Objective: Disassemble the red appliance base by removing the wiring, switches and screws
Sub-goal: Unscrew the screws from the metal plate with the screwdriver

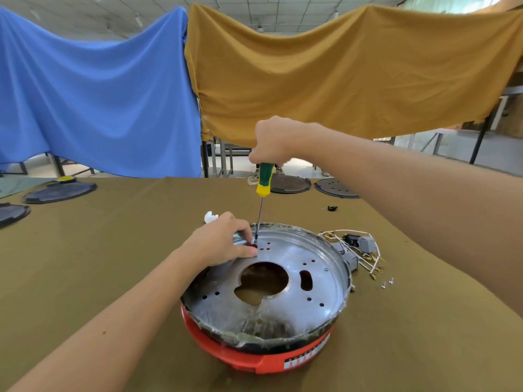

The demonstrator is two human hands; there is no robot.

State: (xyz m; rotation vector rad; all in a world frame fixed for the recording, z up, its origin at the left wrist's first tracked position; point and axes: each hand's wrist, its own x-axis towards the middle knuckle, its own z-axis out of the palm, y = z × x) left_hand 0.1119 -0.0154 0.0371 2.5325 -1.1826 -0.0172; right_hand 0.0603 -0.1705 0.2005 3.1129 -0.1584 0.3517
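A: Red appliance base (263, 360) sat nearest, on brown-covered table (113, 250), silver reflector plate (319, 292) facing up inside rim.

B: Step in hand?

A: Screw removal, judged from tool position. Right hand (273, 141) wrapped round top of green-and-yellow screwdriver (264, 179), held near upright. Tip landed at far-left edge of plate, just beside small red holes.

B: Left?

A: Left hand (223, 241) rested on plate's far-left rim, fingers curled close to shaft, tip of tool right next to them. Looked like steadying plate or guiding bit. Could not tell whether anything was pinched.

B: Screw head visible?

A: No. Too small, partly hidden by fingers.

B: Wiring and switches?

A: Already out, apparently. White wires (353, 244) with brass terminals and grey switch blocks (366, 243) lay in a heap just right of base, on table. Two loose screws (387, 282) near them.

B: So mostly done?

A: Judged late-stage. Plate fasteners remaining.

B: Next move?

A: Needed bit seated square, downward pressure, counter-clockwise turns. Left hand to hold base against rotation, then lift freed screw and park with other two.

B: Risk?

A: Bit slipping off toward left fingers.
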